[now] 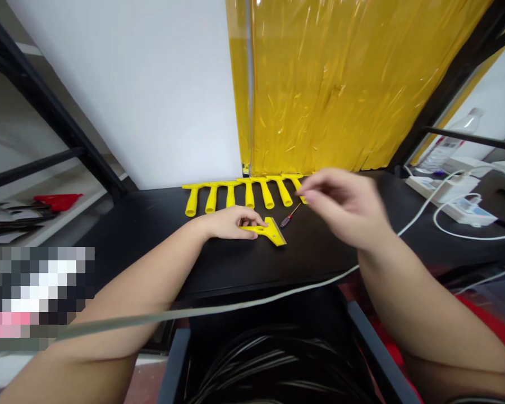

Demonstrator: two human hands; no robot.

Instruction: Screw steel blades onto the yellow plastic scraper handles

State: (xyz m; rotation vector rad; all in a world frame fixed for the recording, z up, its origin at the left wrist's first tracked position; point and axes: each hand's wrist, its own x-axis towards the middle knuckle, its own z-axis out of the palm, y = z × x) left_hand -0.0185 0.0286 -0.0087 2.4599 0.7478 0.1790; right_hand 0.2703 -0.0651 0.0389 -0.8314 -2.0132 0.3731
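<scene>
A yellow scraper (273, 232) with a wide head and a thin metal edge lies on the black table. My left hand (238, 223) is closed round its handle, the head pointing right. Above the table to the right, my right hand (345, 205) is raised, slightly blurred, with thumb and fingers pinched together; anything between them is too small to make out. Between the hands lies a small screwdriver (289, 216) with a dark reddish handle. Behind them, several yellow scraper handles (249, 196) stand in a row along the wall, hollow ends toward me.
A white cable (252, 303) runs across in front of the table edge. Power strips (458, 205) and a plastic bottle (450, 140) are at the right. Black frame posts (54, 106) flank the black table (320, 261). Yellow film (340, 84) covers part of the back.
</scene>
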